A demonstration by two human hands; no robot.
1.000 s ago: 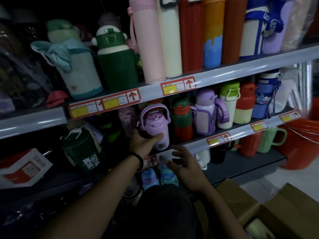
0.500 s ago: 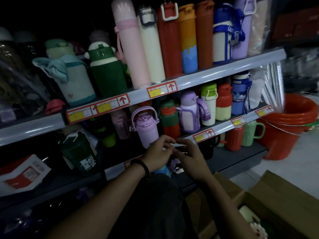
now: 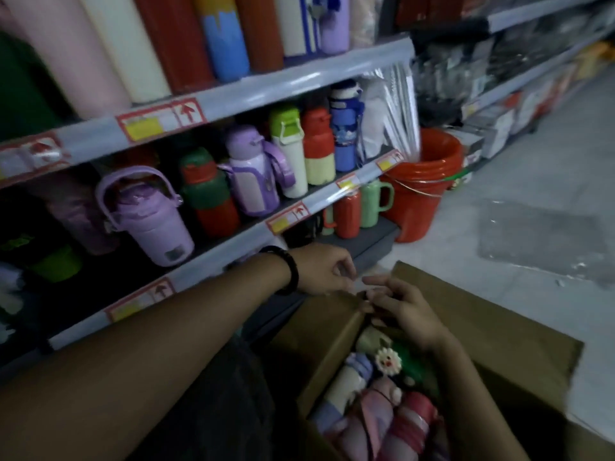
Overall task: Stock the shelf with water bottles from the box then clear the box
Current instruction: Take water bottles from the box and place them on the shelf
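A lilac bottle (image 3: 146, 217) is shown standing on the shelf (image 3: 213, 257). Fingers of the left hand (image 3: 321, 271) are curled, those of the right hand (image 3: 404, 309) bent over the box (image 3: 482, 327) flap; whether anything is gripped cannot be told. Bottles (image 3: 352, 384) inside are judged light, rigid, slippery; best grasped mid-body.

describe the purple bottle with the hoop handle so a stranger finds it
On the grey shelving, take the shelf under the tall flasks. The lilac bottle stands left of a red and green bottle. Only it has a wide hoop handle arching over its lid.
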